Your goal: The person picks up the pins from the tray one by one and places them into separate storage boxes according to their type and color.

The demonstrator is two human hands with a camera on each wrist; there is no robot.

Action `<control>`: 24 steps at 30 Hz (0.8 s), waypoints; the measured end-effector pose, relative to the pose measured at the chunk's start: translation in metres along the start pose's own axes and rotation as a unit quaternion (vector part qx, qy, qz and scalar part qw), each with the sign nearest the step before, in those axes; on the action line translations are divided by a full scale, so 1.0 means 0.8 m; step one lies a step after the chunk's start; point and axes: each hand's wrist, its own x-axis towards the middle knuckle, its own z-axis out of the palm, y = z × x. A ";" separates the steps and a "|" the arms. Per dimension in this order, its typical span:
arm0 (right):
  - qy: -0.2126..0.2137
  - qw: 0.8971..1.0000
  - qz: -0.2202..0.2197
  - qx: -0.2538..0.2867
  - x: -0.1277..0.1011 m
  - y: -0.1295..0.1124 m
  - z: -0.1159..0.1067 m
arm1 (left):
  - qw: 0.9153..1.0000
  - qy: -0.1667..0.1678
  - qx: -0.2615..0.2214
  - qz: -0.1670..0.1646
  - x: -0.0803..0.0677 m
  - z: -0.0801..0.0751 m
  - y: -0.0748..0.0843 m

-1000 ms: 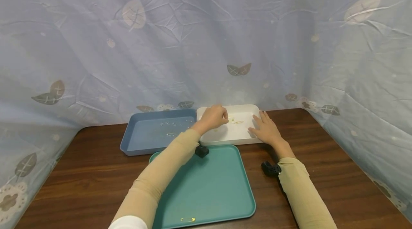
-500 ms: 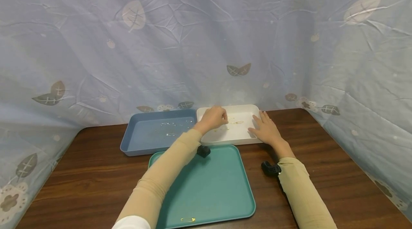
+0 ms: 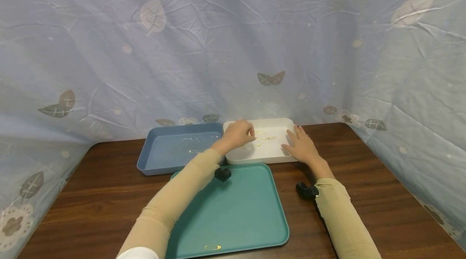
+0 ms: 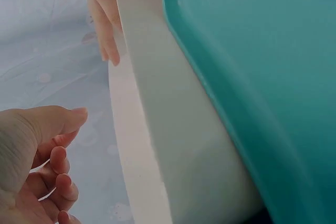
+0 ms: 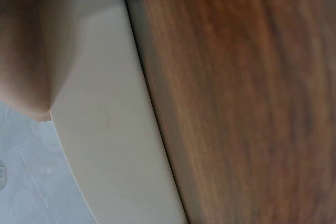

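— White tray (image 3: 271,153): where is it placed?
— It is set on the worktop (image 3: 371,178), at the far side, with a blue tray (image 3: 160,158) touching its left side and a teal tray (image 3: 240,214) just in front of it. Gold pins (image 3: 265,138) are seen inside it.

— How is the left hand (image 3: 236,134) held?
— It is held over the white tray's left part, with the fingers (image 4: 63,153) curled toward the thumb. Whether anything is pinched cannot be told.

— And the right hand (image 3: 300,145)?
— It is laid flat on the white tray's right rim, fingers straight and relaxed; nothing is gripped.

— What else is seen near the white tray?
— Silver pins (image 3: 193,142) are scattered in the blue tray, and one gold pin (image 3: 212,247) is left at the teal tray's near edge.
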 end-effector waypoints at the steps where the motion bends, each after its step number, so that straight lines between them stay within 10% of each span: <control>1: 0.000 1.000 0.000 -0.002 0.000 0.000 0.000 | 1.000 0.003 0.000 0.003 -0.003 -0.002 0.000; 24: 0.001 1.000 -0.004 -0.001 0.001 0.003 0.002 | 0.998 0.024 -0.005 0.057 -0.124 -0.046 -0.002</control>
